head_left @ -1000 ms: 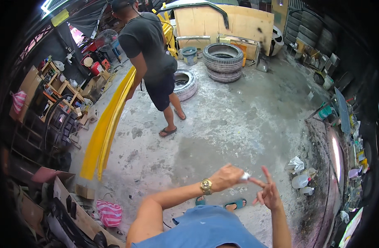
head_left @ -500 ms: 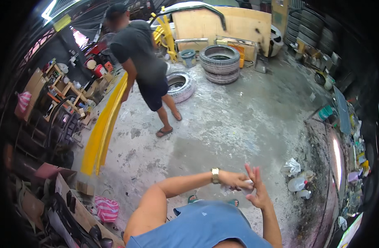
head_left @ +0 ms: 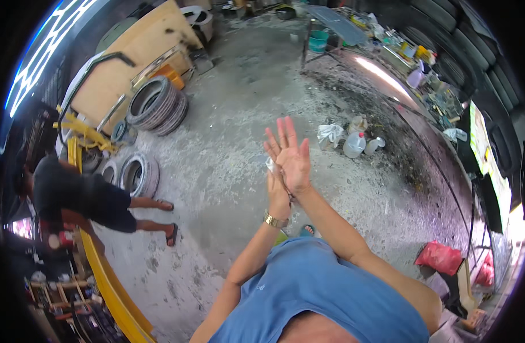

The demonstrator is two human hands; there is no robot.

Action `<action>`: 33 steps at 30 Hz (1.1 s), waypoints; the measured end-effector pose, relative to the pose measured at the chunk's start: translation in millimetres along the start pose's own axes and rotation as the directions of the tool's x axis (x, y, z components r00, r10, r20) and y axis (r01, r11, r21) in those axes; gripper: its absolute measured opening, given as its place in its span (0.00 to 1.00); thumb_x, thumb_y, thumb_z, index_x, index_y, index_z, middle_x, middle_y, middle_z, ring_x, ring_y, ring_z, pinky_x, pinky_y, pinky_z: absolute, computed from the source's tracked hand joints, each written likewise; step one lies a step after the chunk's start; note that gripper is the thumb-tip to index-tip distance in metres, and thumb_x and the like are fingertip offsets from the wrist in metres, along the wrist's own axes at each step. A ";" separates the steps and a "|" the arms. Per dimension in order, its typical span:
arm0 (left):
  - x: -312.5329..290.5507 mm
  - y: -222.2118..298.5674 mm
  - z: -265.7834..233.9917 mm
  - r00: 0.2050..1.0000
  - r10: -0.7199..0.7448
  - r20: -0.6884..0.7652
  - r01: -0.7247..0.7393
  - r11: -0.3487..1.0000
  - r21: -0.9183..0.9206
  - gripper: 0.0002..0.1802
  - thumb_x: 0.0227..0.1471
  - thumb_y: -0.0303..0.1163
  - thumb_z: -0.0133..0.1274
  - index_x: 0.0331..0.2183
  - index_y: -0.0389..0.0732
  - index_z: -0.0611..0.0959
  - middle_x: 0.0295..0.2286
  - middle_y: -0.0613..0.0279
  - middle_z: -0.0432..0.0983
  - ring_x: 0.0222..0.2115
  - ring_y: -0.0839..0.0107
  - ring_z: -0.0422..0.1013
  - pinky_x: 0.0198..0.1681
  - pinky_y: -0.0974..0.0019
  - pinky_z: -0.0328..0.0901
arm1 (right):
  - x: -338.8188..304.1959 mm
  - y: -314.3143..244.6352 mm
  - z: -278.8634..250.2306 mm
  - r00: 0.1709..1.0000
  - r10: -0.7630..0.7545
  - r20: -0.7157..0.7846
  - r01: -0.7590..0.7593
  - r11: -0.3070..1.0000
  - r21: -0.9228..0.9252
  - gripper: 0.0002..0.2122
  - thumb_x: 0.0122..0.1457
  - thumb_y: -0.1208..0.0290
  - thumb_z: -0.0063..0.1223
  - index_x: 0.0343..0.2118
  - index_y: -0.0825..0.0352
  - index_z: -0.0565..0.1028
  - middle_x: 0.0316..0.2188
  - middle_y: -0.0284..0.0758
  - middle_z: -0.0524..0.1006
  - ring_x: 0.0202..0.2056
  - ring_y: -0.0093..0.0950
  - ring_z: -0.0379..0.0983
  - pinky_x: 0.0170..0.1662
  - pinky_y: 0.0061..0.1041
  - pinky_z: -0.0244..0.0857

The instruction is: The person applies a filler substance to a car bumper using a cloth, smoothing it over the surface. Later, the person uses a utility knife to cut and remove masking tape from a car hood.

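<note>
In front of my chest, my left hand [head_left: 278, 190], with a gold watch at its wrist, is closed on a crumpled white cloth [head_left: 270, 164]. Only a small piece of it shows, so it may be a tissue. This hand presses against the base of my right hand [head_left: 294, 161]. The right one is raised with its palm showing and its fingers spread, gripping nothing. Part of the left fingers is hidden where the hands meet.
A person [head_left: 79, 194] at left stands by a long yellow panel [head_left: 105, 280]. Beyond are stacked tyres [head_left: 154, 106] and a tyre [head_left: 139, 174] lying alone. Plastic jugs [head_left: 354, 145] and a white rag [head_left: 330, 135] sit right of my hands; a red bag [head_left: 438, 258] lies lower right.
The view has swung right, shifting the person and tyres leftward. My right hand has opened out, palm showing, and my left hand has slid down to its base with the cloth.
</note>
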State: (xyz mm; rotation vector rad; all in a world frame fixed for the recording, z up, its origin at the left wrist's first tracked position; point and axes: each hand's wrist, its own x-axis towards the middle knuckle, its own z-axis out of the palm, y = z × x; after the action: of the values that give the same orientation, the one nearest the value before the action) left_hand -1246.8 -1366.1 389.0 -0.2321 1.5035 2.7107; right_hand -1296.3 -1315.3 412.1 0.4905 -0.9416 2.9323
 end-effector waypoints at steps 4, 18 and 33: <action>41.0 -11.9 1.0 0.995 -0.049 0.089 0.056 0.995 -0.085 0.28 0.61 0.42 0.37 0.57 0.38 0.57 0.54 0.59 0.57 0.52 0.71 0.59 0.51 0.68 0.59 | 6.2 -8.9 -19.1 0.999 -0.022 -0.048 0.023 1.000 0.009 0.40 0.55 0.36 0.31 0.63 0.59 0.40 0.64 0.35 0.38 0.64 0.36 0.39 0.64 0.35 0.33; 127.1 -100.0 110.8 0.614 -0.069 0.786 -0.361 0.861 0.358 0.22 0.59 0.40 0.39 0.50 0.38 0.70 0.49 0.56 0.66 0.42 0.67 0.65 0.43 0.65 0.60 | 50.6 -100.4 -199.4 0.608 -0.239 -0.757 0.137 0.971 -0.197 0.31 0.61 0.49 0.36 0.62 0.59 0.46 0.62 0.32 0.48 0.61 0.28 0.48 0.58 0.29 0.50; 147.8 -179.1 240.7 -0.059 -0.186 0.981 -0.547 0.828 0.124 0.22 0.60 0.40 0.36 0.50 0.35 0.69 0.55 0.57 0.59 0.59 0.55 0.49 0.61 0.55 0.39 | -55.8 -116.5 -215.1 0.332 -0.245 -0.911 -0.200 0.925 -0.322 0.36 0.58 0.50 0.43 0.63 0.52 0.39 0.64 0.29 0.41 0.58 0.30 0.53 0.53 0.39 0.57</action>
State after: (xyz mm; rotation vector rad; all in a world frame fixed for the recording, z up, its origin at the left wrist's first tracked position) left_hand -1402.1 -1073.7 342.1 1.7628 1.4431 1.3225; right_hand -1291.8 -1093.1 295.8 -1.1466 -1.1339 2.1440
